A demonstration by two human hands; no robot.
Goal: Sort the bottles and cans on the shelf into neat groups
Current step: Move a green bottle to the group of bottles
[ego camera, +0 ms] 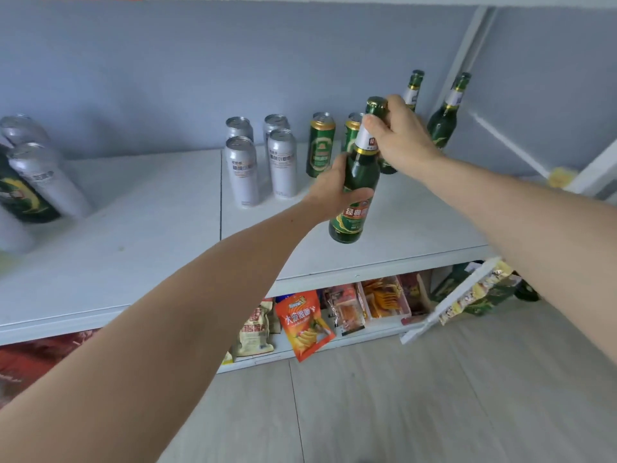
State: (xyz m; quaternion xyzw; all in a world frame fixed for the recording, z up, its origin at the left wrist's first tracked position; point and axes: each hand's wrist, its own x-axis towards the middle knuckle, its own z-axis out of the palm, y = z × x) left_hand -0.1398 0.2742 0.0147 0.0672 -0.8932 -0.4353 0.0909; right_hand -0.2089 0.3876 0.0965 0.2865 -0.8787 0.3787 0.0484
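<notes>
The left hand (pixel 329 188) wraps the middle of the green bottle (pixel 355 185) and the right hand (pixel 399 135) pinches its neck, holding it just over the shelf (pixel 133 228). If either grip slips, the glass could drop and break. Just behind the grips stand two green cans (pixel 320 145) and two more bottles (pixel 445 111), easy to bump; four silver cans (pixel 260 162) stand left.

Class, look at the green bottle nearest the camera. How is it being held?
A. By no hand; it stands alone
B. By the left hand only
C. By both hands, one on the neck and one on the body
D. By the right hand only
C: the right hand grips the neck of the green bottle, while the left hand holds its body.
</notes>
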